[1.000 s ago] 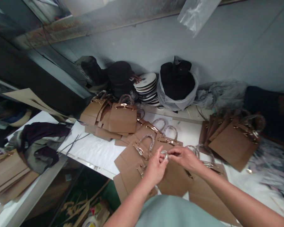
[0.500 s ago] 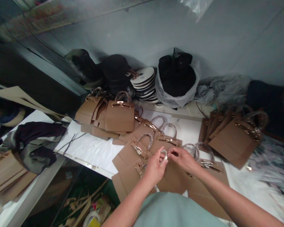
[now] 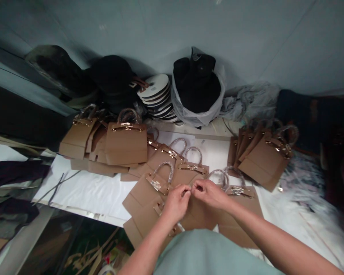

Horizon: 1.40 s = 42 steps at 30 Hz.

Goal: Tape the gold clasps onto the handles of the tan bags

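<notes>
Landmark: reel stack [image 3: 157, 100], at the back of the counter [image 3: 88, 196]. Left hand [image 3: 176, 202] and right hand [image 3: 208, 193] both in front of the stack, well apart from it, fingertips almost meeting. Fingers on both pinched closed; too small to tell what, if anything, sits between them. Brown bag [image 3: 200, 215] lies flat under the hands, in front of the stack; more flat bags [image 3: 147, 191] overlap beside it, handles plastic-wrapped, gold-tone hardware. Front-left of the stack: piled bags [image 3: 126, 147]. Right of it and nearer: leaning bags [image 3: 265, 162]. Just right of the stack: plastic sack [image 3: 180, 109] holding black material [image 3: 197, 88].
</notes>
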Each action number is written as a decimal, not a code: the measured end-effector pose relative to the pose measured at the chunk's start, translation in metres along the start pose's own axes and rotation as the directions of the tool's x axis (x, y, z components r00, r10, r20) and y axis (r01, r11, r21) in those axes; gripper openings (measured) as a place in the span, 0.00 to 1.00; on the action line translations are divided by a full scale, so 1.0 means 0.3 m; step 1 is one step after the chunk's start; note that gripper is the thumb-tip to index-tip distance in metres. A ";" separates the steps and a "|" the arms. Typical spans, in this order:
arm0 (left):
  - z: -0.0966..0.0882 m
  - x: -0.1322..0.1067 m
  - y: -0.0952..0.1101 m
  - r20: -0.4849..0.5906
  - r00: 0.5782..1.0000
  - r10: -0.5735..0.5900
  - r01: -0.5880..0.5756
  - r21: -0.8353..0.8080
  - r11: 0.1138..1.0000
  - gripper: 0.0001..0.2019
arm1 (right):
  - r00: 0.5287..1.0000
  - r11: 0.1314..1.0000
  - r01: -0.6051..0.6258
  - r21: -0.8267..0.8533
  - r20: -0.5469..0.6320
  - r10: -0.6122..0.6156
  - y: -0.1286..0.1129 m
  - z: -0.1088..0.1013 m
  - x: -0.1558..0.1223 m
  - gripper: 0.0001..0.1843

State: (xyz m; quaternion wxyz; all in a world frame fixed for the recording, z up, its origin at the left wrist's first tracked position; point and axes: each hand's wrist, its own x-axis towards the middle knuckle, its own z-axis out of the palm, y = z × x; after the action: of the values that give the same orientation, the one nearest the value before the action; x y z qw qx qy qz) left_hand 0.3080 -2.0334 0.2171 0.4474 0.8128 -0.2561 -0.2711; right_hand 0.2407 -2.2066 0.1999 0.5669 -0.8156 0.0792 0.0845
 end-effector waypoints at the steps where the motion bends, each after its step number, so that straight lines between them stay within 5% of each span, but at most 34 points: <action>1: 0.001 0.001 0.007 0.008 1.000 -0.012 0.012 -0.018 1.000 0.09 | 1.000 1.000 -0.007 0.024 0.005 0.007 0.004 -0.001 0.002 0.08; 4: 0.010 0.010 0.016 0.084 0.981 -0.176 0.189 -0.178 0.966 0.07 | 1.000 0.995 -0.014 0.098 0.029 0.011 -0.003 -0.017 -0.004 0.06; 7: 0.014 0.031 -0.011 0.116 0.909 -0.400 0.408 -0.440 0.800 0.08 | 0.987 0.968 -0.039 0.250 0.161 -0.001 -0.033 -0.050 -0.020 0.07; 10: 0.004 0.046 -0.069 0.071 0.857 -0.510 0.454 -0.572 0.683 0.09 | 0.973 0.922 -0.094 0.377 0.230 0.005 -0.029 -0.090 -0.007 0.11; 14: 0.005 0.038 -0.137 0.149 0.834 -0.532 0.496 -0.625 0.603 0.12 | 0.992 0.936 -0.120 0.331 0.020 0.121 0.077 -0.123 0.099 0.19; 19: 0.044 0.034 -0.183 0.168 0.824 -0.541 0.496 -0.675 0.546 0.10 | 0.987 0.984 -0.158 0.080 0.012 0.158 0.190 -0.104 0.222 0.19; 31: 0.053 0.046 -0.235 0.187 0.816 -0.547 0.497 -0.711 0.498 0.05 | 0.975 0.960 -0.210 -0.184 -0.118 0.190 0.182 -0.073 0.249 0.16; 37: 0.058 0.044 -0.240 0.187 0.818 -0.544 0.492 -0.719 0.492 0.05 | 0.955 0.967 -0.072 -0.244 -0.297 -0.004 0.213 -0.017 0.211 0.14; 42: 0.057 0.039 -0.230 0.167 0.825 -0.539 0.470 -0.732 0.493 0.07 | 0.969 0.867 0.091 -0.490 -0.159 -0.192 0.237 -0.013 0.180 0.19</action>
State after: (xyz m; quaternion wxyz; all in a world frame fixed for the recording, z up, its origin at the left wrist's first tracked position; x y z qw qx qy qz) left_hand 0.3171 -2.0189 0.1472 0.6509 0.6043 0.1468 -0.4355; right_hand 0.2775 -2.2367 0.1241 0.3413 -0.9382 0.0527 -0.0239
